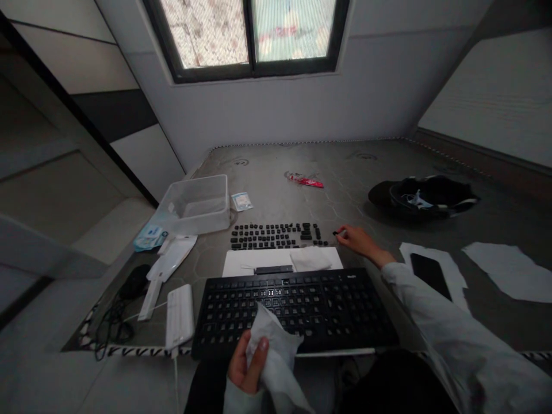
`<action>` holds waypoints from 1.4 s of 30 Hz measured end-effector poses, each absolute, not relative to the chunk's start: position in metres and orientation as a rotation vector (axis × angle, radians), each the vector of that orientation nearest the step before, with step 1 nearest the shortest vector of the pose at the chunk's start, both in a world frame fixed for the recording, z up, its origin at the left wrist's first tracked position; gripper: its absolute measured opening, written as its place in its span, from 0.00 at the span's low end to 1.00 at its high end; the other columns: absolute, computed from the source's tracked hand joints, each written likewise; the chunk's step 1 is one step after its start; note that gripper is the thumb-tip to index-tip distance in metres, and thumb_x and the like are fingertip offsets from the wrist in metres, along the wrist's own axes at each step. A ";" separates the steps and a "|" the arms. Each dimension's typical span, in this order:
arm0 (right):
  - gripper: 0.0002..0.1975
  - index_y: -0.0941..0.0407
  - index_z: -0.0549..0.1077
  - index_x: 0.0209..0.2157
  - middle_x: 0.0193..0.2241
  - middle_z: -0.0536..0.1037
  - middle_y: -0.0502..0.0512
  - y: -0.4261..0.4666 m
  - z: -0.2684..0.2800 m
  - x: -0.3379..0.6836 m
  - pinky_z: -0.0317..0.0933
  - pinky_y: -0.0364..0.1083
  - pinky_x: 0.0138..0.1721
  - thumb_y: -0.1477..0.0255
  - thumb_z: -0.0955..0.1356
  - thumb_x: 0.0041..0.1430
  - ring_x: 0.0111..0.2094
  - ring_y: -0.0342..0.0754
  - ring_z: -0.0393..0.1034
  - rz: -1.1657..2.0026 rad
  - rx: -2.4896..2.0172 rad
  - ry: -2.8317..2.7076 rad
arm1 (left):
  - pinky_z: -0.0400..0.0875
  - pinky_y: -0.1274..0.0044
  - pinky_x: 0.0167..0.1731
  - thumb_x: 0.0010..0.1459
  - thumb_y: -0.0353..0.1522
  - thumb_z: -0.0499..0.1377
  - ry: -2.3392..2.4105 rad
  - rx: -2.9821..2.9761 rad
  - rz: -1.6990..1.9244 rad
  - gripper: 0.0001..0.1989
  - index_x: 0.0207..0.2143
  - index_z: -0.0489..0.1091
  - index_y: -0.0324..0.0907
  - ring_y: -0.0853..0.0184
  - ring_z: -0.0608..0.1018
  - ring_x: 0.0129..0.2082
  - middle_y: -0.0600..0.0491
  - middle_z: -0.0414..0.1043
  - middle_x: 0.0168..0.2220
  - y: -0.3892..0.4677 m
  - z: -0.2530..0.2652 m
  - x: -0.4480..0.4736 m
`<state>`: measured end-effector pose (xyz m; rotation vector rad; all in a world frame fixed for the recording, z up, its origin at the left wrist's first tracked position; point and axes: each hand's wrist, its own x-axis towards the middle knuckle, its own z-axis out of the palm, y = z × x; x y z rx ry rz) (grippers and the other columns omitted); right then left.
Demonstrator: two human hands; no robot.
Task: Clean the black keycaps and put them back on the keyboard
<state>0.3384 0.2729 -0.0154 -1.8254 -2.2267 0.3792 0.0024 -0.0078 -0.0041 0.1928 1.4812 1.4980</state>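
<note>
In front of me lies a black keyboard [297,313] with its keycaps taken off over most of its face. At its near edge my left hand [249,363] is closed on a crumpled white wipe [276,339], which hangs down toward my lap. Beyond the keyboard, loose black keycaps [259,238] stand in rows. My right hand [359,240] is reached out to the right of those rows, low over the mat, and pinches a single black keycap [335,233]. A folded white tissue [310,257] rests on a white sheet [235,263] behind the keyboard, beside a dark bar-shaped piece [273,269].
On the left are a clear plastic bin [202,221], a wipes packet [150,237], a white power strip [180,313] and a mouse [137,282]. To the right stand a black cap [383,195] and a phone [429,275] on paper. A red packet [307,181] lies farther back.
</note>
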 end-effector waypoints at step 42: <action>0.17 0.55 0.73 0.39 0.17 0.78 0.48 -0.001 0.080 0.233 0.59 0.41 0.24 0.57 0.67 0.57 0.21 0.46 0.72 1.328 -1.208 -1.703 | 0.68 0.69 0.49 0.28 0.25 0.60 0.835 0.553 1.223 0.30 0.41 0.80 0.41 0.53 0.78 0.48 0.49 0.82 0.41 -0.032 0.049 0.053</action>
